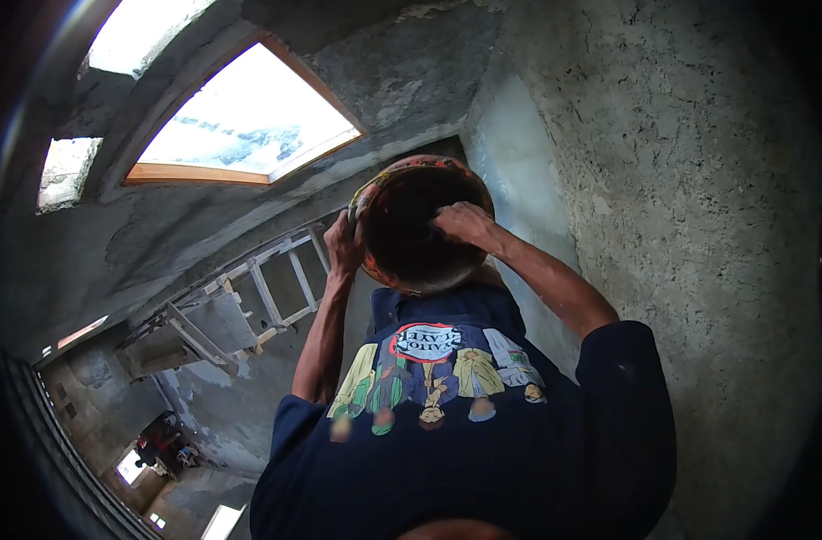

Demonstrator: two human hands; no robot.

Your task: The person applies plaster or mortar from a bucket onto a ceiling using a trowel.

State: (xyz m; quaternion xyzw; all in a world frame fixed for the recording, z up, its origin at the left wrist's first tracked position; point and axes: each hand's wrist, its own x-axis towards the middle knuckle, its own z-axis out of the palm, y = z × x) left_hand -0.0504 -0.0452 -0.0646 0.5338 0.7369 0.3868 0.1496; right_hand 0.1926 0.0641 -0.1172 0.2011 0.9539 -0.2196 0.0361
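Note:
A round bucket (426,284) with a worn, orange-red rim is tilted so that its mouth faces me, in front of my lower body. Its inside is very dark. My left hand (342,243) is closed on the rim at the left side, fingers wrapped round the edge. From the right, my right hand (465,222) reaches over the rim into the mouth, its fingers curled. Whatever those fingers hold is lost in the dark, and I cannot tell what it is.
A rough plastered wall (690,180) rises close on my right. Up left is a wood-framed window opening (240,117). A wooden ladder-like frame (280,283) and boards (195,333) stand to the left. Dark items (163,445) lie farther off, lower left.

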